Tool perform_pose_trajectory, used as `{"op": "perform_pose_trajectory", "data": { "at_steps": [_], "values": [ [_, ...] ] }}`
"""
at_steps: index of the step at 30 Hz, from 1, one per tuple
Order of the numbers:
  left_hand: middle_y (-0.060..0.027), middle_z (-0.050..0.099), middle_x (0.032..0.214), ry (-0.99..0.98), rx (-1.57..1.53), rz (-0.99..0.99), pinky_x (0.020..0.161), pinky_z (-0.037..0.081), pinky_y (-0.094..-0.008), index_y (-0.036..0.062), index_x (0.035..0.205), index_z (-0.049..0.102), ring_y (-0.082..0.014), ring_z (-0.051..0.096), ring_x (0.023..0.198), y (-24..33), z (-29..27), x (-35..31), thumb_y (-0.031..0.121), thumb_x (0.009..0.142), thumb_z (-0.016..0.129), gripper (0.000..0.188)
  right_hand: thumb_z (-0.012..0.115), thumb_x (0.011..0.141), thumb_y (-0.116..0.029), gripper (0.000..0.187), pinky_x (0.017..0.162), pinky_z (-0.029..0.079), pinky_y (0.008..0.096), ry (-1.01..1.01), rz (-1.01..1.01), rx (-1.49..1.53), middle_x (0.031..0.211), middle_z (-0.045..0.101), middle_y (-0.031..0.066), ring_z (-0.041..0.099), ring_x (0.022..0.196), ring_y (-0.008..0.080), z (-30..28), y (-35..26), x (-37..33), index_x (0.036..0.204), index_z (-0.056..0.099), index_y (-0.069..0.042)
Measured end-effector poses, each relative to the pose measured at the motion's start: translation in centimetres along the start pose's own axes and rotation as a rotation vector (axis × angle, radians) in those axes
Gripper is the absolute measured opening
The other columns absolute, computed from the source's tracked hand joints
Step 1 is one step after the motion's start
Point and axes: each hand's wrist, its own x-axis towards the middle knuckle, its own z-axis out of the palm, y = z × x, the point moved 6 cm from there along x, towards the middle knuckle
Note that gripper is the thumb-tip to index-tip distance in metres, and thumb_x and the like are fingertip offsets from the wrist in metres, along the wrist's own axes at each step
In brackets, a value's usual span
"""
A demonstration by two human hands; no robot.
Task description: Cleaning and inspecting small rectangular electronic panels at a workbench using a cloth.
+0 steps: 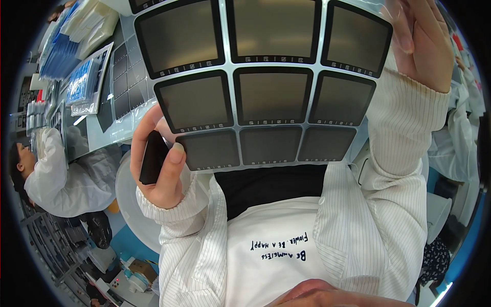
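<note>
A large clear sheet (231,97) printed with rows of dark, black-bordered rectangular panels is held up in front of me, filling the upper middle. My left hand (161,163) is closed at its lower left corner, the thumb lying by the edge. In the same hand sits a small flat black object (153,157), whose kind I cannot make out. At the sheet's upper right edge is my right hand (422,48), fingers bent beside it; the fingertips are partly cut off by the top of the view.
On the table (97,134) at the left lie another panel sheet (128,77), a blue-wrapped pack (84,82) and a stack of blue and whitish plastic packs (76,30). A person in white (71,176) sits at the left; a white bin (439,212) stands at the right.
</note>
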Motion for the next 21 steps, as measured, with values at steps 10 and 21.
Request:
{"op": "perform_pose_trajectory", "data": {
  "at_steps": [10, 21],
  "values": [
    [-0.0025, 0.056, 0.071, 0.193, 0.018, 0.0, 0.057, 0.035, -0.0182, -0.0075, 0.124, 0.047, -0.0073, 0.05, 0.061, 0.6, 1.7, 0.8, 0.008, 0.078, 0.066, 0.052, 0.047, 0.095, -0.018, 0.022, 0.029, 0.023, 0.0156, 0.073, -0.046, -0.058, 0.071, 0.063, 0.0093, 0.033, 0.032, 0.0028, -1.2, 0.3, 0.2, 0.101, 0.058, -0.001],
    [0.0027, 0.047, 0.064, 0.134, 0.01, -0.027, 0.05, 0.027, -0.0155, -0.0078, 0.129, 0.041, -0.0022, 0.04, 0.054, 0.6, 3.5, 1.3, 0.01, 0.081, 0.064, 0.055, 0.046, 0.096, -0.023, 0.025, 0.028, 0.021, 0.0166, 0.183, -0.042, -0.132, 0.071, 0.062, 0.0076, 0.034, 0.031, 0.0037, -3.0, 0.0, 0.5, 0.106, 0.059, -0.005]
  ]
}}
